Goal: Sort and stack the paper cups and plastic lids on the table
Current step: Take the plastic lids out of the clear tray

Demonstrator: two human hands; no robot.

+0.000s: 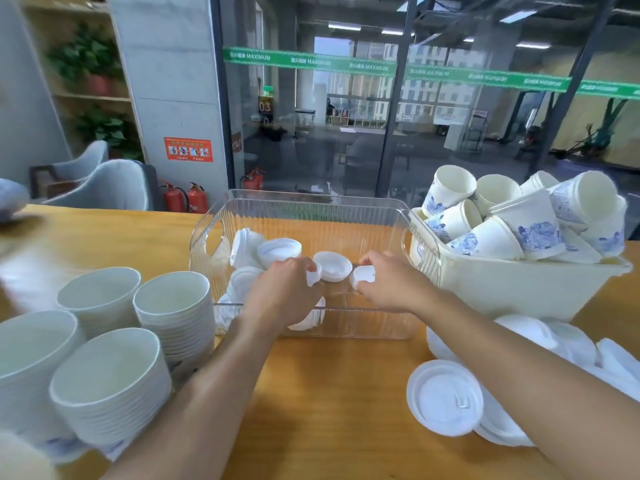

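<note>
A clear plastic bin [363, 209] stands mid-table with several white lids [278, 251] inside. Both hands reach into it. My left hand [280, 292] pinches a white lid at its fingertips. My right hand [394, 282] grips another small white lid [363, 276]. One more lid [333, 265] lies on the bin floor between them. Stacks of white paper cups [173, 306] stand at the left. A cream bin [519, 289] at the right is piled with loose blue-patterned cups [533, 233]. Loose lids [445, 398] lie on the table under my right forearm.
The wooden table [311, 393] runs to a glass wall behind. Grey chairs [104, 185] and red fire extinguishers [187, 199] stand beyond its far left edge. The left side of the view is blurred.
</note>
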